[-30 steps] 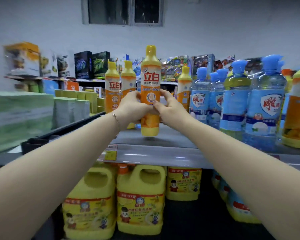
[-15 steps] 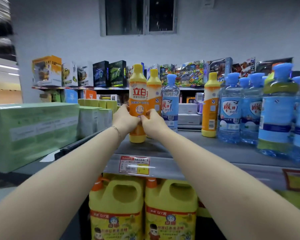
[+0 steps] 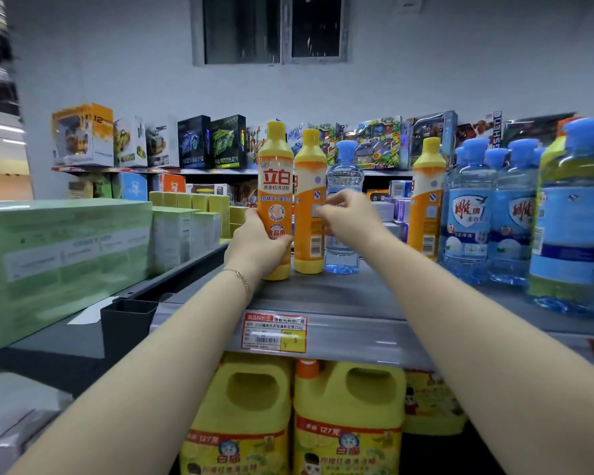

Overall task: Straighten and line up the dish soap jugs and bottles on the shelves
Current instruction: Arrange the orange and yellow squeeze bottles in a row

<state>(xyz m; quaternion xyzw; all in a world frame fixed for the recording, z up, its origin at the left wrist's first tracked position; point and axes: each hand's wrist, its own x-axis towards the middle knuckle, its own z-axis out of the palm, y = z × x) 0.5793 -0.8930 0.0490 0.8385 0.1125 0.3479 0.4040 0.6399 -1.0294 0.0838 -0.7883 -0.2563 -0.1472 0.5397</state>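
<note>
An orange dish soap bottle [image 3: 274,186] with a yellow cap stands upright at the left end of the grey shelf [image 3: 340,303], label facing me. My left hand [image 3: 256,243] grips its lower half. A second orange bottle [image 3: 310,204] stands right beside it, back label forward. My right hand [image 3: 348,217] hovers with loose, parted fingers in front of that bottle and a clear blue-capped bottle [image 3: 343,186], holding nothing. A third orange bottle [image 3: 426,197] stands further right. Yellow jugs [image 3: 347,416] sit on the shelf below.
Several blue-capped clear bottles [image 3: 470,214] crowd the right part of the shelf. Green boxes [image 3: 62,262] fill the neighbouring shelf on the left. Toy boxes [image 3: 192,142] line a far shelf. A price tag [image 3: 274,332] hangs on the shelf's front rail.
The bottle was carried left and set down at the shelf's left end. My right hand has let go of it and moved right; my left hand still grips it.
</note>
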